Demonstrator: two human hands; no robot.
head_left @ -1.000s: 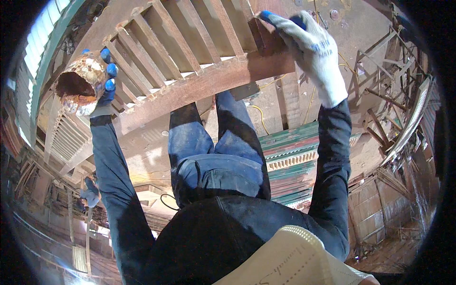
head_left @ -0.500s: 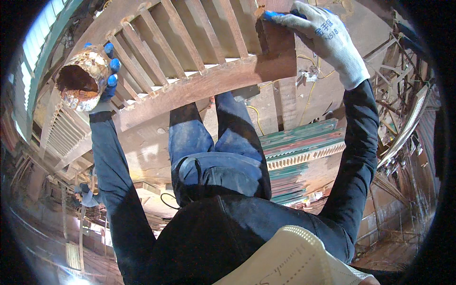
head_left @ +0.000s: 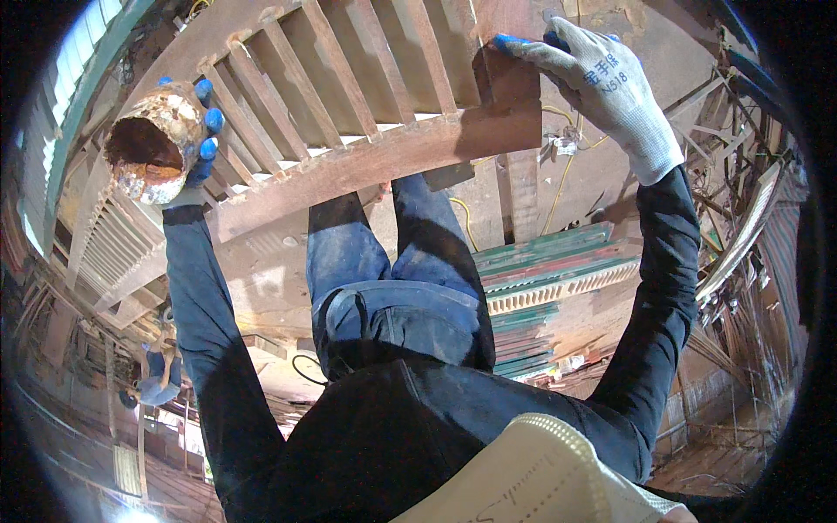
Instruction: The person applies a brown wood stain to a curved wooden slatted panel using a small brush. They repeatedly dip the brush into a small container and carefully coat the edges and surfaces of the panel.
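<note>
The container looks rough, crusted and flaking; the slatted panel is matt brown wood — smoother along its rail. Right glove: pale knit cloth, blue-coated fingertips. The 2 sleeves — matt dark cloth.

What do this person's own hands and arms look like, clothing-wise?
The right hand wears a pale grey knit glove with blue on its fingers and dark printing across the back. The left hand, partly hidden, shows matching blue fingertips. Long, dark sleeves reach both wrists.
</note>
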